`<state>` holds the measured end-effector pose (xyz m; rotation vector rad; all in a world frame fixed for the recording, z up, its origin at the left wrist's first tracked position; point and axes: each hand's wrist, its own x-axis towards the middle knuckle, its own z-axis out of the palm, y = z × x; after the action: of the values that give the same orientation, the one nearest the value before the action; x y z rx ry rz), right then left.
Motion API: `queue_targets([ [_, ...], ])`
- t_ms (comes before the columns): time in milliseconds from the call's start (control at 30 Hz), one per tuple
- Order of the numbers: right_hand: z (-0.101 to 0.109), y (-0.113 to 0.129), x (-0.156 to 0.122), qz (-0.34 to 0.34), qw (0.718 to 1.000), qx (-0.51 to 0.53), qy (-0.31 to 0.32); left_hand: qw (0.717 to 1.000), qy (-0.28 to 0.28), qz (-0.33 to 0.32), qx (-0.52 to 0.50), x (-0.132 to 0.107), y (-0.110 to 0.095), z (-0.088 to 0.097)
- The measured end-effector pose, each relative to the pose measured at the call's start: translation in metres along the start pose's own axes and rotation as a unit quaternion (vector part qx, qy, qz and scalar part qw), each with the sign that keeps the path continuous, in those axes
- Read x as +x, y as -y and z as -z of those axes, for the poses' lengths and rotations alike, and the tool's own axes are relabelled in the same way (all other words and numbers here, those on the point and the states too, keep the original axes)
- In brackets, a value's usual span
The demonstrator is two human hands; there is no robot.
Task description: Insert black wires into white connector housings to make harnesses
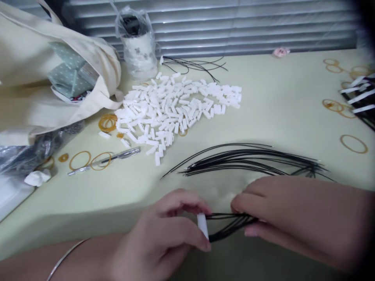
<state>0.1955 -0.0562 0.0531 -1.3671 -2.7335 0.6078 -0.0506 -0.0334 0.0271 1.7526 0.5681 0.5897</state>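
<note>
Between the thumb and fingertips of my left hand [164, 234] is a white plastic connector housing [202, 226], held by its two ends. Several black wires [225, 231] run from the housing toward the right. My right hand [272, 214] is closed around these wires a short way from the housing. Just beyond my hands lies a loose bundle of black wires [234, 156] with bare, shiny ends. Farther back spreads a big pile of small white connector housings [172, 105].
A canvas bag [111, 78] stands at the left, beside a plastic-wrapped cup [140, 54]. Rubber bands [108, 122] and a pen [125, 153] lie left of the pile. Finished-looking wires with white housings [363, 93] sit at the right edge. Blinds [249, 27] hang behind the table.
</note>
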Motion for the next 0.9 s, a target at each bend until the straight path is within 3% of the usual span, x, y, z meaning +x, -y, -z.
queue_targets([
  [67,-0.004,0.001,-0.003,0.017,0.999,-0.033,0.015,0.999,0.0,0.029,-0.027,0.0,-0.001,-0.001],
  [133,-0.005,0.003,-0.001,0.052,0.995,-0.075,-0.025,0.987,-0.007,0.099,-0.125,0.001,0.0,-0.003],
  [233,-0.003,0.007,0.005,0.069,0.988,-0.111,-0.084,0.933,-0.028,0.183,-0.309,0.003,0.002,-0.004],
  [300,-0.001,0.01,0.008,0.052,0.987,-0.12,-0.09,0.901,-0.054,0.231,-0.364,0.006,0.004,-0.004],
  [467,-0.003,0.004,0.026,0.04,0.996,-0.03,-0.074,0.877,-0.128,0.32,-0.334,0.013,0.007,-0.005],
  [567,-0.011,-0.015,0.048,0.003,0.991,0.044,-0.13,0.877,-0.125,0.339,-0.316,0.015,0.007,-0.005],
  [700,-0.026,-0.038,0.07,0.021,0.984,0.049,-0.169,0.866,-0.128,0.357,-0.327,0.014,0.005,-0.003],
  [900,-0.026,-0.031,0.067,0.015,0.98,0.051,-0.193,0.856,-0.14,0.358,-0.346,0.015,0.003,-0.002],
])
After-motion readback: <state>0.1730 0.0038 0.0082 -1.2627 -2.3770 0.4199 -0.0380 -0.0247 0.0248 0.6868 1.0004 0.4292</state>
